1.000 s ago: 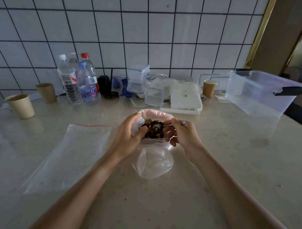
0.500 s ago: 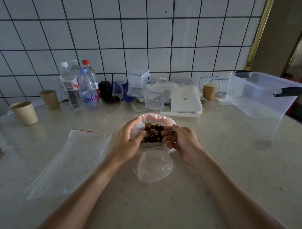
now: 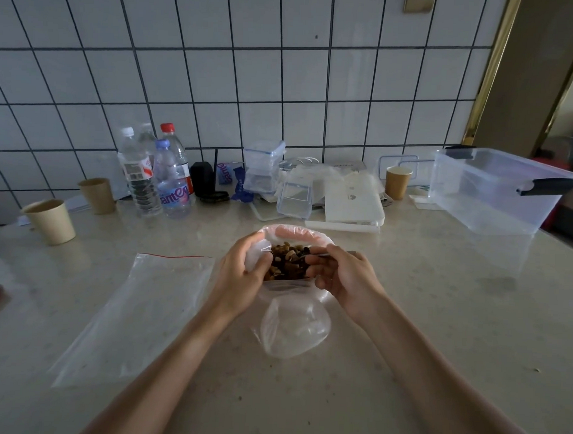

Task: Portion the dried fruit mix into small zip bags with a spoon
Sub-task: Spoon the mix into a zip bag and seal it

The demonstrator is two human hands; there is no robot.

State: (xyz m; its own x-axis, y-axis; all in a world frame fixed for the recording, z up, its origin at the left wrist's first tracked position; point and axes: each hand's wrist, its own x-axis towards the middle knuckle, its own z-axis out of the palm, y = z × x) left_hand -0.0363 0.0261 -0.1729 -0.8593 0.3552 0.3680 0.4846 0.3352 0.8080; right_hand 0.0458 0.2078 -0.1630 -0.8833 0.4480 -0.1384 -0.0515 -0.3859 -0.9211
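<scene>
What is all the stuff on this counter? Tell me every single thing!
dried fruit mix: one heap, brown, in the open bag at centre
mix bag: one, clear with a pinkish rim, centre
small zip bag: one, clear, just below the mix
large zip bag: one, clear with a red strip, lying flat at left
spoon: one, metal, mostly hidden
paper cups: three, tan
bottles: four, clear
storage bin: one, clear, right
small containers: several, clear, back
left hand: grips the bag
right hand: grips the spoon

1 head-worn view looks forward and down, close over the counter (image 3: 405,318).
</scene>
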